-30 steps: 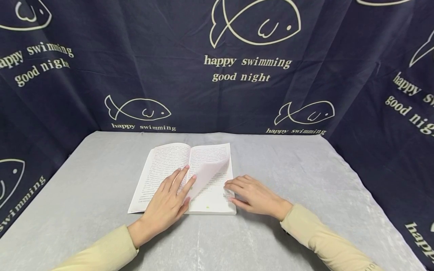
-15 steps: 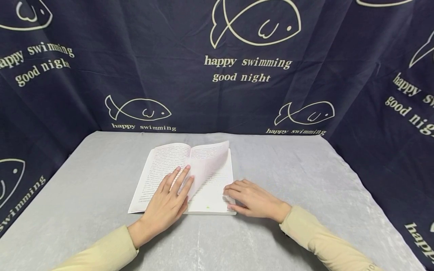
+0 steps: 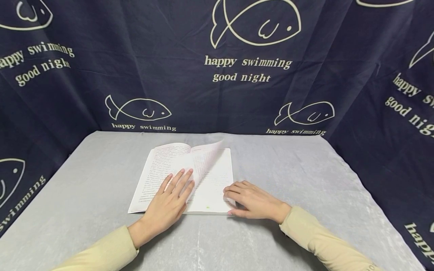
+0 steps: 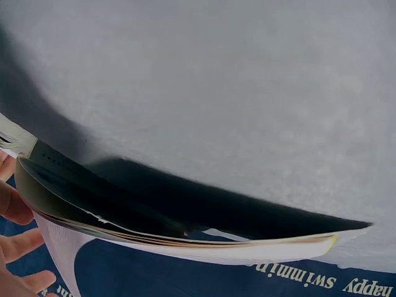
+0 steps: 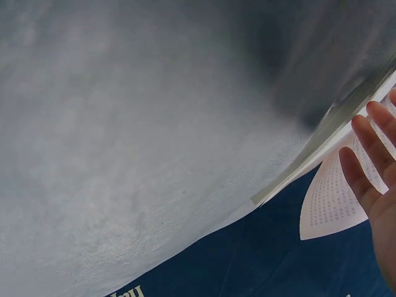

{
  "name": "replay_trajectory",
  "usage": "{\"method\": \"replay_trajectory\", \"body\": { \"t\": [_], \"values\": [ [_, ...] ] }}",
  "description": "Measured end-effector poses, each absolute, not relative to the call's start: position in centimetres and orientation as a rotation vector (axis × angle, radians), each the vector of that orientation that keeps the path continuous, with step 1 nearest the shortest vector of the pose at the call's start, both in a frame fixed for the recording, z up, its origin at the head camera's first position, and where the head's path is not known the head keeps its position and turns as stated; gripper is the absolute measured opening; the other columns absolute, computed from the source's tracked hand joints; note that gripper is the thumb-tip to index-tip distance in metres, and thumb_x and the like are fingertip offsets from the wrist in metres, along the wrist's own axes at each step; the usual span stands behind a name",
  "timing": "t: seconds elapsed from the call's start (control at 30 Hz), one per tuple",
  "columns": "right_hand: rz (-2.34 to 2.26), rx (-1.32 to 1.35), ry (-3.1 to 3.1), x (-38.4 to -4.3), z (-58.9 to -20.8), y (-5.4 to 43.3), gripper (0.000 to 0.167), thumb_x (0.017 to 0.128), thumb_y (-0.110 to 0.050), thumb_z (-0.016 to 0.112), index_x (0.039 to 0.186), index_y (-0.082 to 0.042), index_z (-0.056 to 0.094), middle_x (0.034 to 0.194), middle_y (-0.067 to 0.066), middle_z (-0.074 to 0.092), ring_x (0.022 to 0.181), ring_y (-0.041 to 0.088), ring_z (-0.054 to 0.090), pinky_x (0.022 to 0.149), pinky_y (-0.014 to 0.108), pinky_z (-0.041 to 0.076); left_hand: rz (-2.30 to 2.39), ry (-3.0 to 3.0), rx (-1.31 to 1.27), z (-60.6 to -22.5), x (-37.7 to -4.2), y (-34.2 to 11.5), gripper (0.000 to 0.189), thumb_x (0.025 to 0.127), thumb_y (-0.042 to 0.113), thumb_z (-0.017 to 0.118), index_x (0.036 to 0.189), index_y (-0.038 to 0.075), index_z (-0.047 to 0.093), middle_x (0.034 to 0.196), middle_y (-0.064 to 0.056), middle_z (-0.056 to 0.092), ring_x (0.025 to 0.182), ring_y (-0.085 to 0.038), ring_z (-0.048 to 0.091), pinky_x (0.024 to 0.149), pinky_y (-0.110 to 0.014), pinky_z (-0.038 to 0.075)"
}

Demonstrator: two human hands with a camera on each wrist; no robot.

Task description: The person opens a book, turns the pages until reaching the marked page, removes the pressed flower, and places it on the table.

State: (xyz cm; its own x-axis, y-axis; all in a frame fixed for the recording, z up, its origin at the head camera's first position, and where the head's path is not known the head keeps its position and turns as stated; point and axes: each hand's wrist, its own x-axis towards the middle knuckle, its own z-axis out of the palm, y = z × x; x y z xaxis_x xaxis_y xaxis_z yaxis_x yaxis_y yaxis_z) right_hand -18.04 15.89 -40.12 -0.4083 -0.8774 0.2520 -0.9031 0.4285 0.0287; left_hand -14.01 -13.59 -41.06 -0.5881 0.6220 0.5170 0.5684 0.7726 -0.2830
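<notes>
A paperback book [image 3: 149, 177] lies open in the head view, with printed text on its pages. One page [image 3: 207, 156] from the right side is raised and curls over towards the left; the same loose page [image 5: 334, 201] hangs beyond the fingers in the right wrist view. My left hand [image 3: 168, 205] rests on the book near the spine, fingers straight and spread, touching the turning page's lower part. My right hand [image 3: 254, 201] lies at the right-hand page's lower right edge, fingers relaxed and slightly bent, fingertips on the paper, gripping nothing.
A grey cloth-covered table [image 3: 288, 162] carries the book. Dark blue curtains [image 3: 190, 56] printed with white fish and lettering stand behind it and along both sides. In the left wrist view the book's left cover [image 4: 247, 210] bows up above the tabletop.
The raised page has curled further left, its top corner lifting off the book's upper right. My left fingers have shifted slightly with it; my right hand has moved slightly down along the edge.
</notes>
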Motion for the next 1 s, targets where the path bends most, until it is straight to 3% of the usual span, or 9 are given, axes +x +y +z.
{"method": "replay_trajectory", "body": {
  "t": [0.17, 0.37, 0.7, 1.0],
  "values": [
    [0.143, 1.552, -2.464, -18.03, -40.08, 15.84, 0.040, 0.087, -0.049, 0.050, 0.110, -0.017, 0.058, 0.118, -0.002, 0.058, 0.108, 0.013, 0.052, 0.092, 0.034, 0.042, 0.125, -2.367, -0.905, -41.13, -13.97, -13.61, 0.056, 0.072, 0.025, 0.064, 0.124, 0.009, 0.051, 0.147, -0.013, 0.031, 0.135, -0.030, 0.030, 0.108, -0.048, 0.024],
    [0.119, 1.539, -2.461, -18.04, -40.10, 15.78, 0.038, 0.087, -0.047, 0.052, 0.108, -0.017, 0.059, 0.116, -0.003, 0.059, 0.107, 0.013, 0.052, 0.092, 0.033, 0.042, 0.113, -2.366, -0.923, -41.28, -13.98, -13.59, 0.053, 0.073, 0.025, 0.065, 0.121, 0.009, 0.053, 0.145, -0.013, 0.035, 0.133, -0.030, 0.032, 0.108, -0.048, 0.025],
    [0.169, 1.545, -2.428, -17.95, -39.87, 15.72, 0.026, 0.086, -0.039, 0.057, 0.100, -0.018, 0.062, 0.105, -0.005, 0.062, 0.100, 0.011, 0.055, 0.087, 0.031, 0.044, 0.082, -2.342, -0.894, -41.59, -14.12, -13.53, 0.044, 0.088, 0.029, 0.031, 0.121, 0.009, 0.053, 0.141, -0.014, 0.040, 0.129, -0.031, 0.038, 0.105, -0.049, 0.029],
    [0.187, 1.552, -2.363, -18.03, -39.72, 15.69, 0.015, 0.088, -0.029, 0.054, 0.094, -0.018, 0.063, 0.099, -0.008, 0.063, 0.095, 0.009, 0.056, 0.088, 0.030, 0.043, 0.108, -2.374, -0.908, -41.44, -14.04, -13.55, 0.047, 0.077, 0.027, 0.058, 0.120, 0.008, 0.053, 0.143, -0.014, 0.038, 0.130, -0.031, 0.037, 0.106, -0.048, 0.028]
  ]
}}
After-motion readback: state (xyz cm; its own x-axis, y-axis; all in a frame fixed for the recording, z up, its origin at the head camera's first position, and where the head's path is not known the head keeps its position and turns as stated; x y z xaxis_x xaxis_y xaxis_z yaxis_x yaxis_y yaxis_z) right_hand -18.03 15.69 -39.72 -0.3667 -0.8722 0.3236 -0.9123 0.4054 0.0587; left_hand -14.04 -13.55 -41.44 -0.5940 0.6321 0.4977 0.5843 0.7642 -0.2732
